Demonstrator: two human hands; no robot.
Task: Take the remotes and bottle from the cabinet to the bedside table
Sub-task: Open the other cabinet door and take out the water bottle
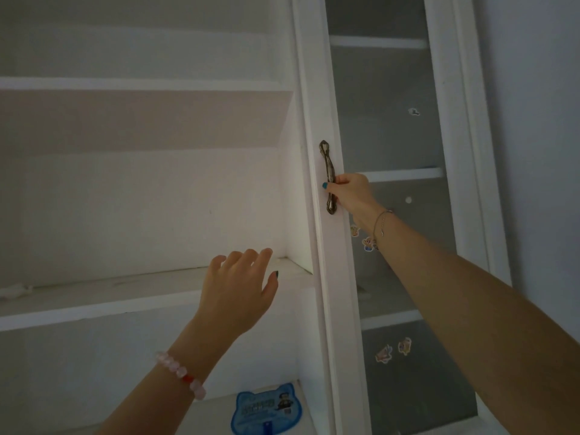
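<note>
A white cabinet stands open in front of me, its middle shelf (94, 296) bare where I see it. No remote or bottle shows in view. My right hand (346, 193) grips the dark metal handle (326, 164) of the glass-paned cabinet door (323, 89). My left hand (241, 287) hovers with fingers spread over the right end of the middle shelf, holding nothing.
A blue cat-shaped hand fan (266, 409) lies on the lower shelf. A small pale object (15, 290) sits at the shelf's far left. Cartoon stickers (392, 350) dot the frosted glass of the door. A wall (539, 120) runs along the right.
</note>
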